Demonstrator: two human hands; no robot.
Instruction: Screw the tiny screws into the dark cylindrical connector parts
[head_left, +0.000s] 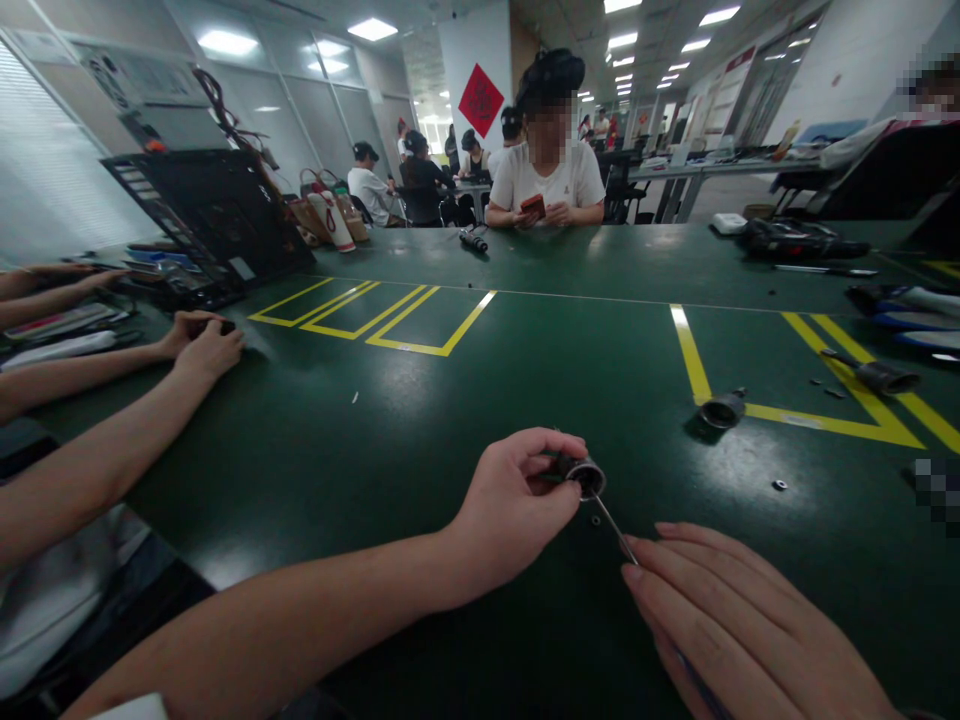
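Note:
A metal cup-shaped part [587,478] is held just above the green table [420,440], its open end facing me. My left hand [517,500] grips it between thumb and fingers. In my right hand [735,610] is a thin metal rod-like tool [616,526], pinched between thumb and fingertips. The tool's tip reaches into the part's opening; what it touches inside is too small to tell. A small dark ring [595,521] lies on the table just below the part.
Another cup-shaped part [723,409] lies ahead to the right, with a small nut [780,485] nearer me. A third part [885,377] sits on yellow tape. Other people's hands [206,345] are at the left; a person [546,180] sits opposite.

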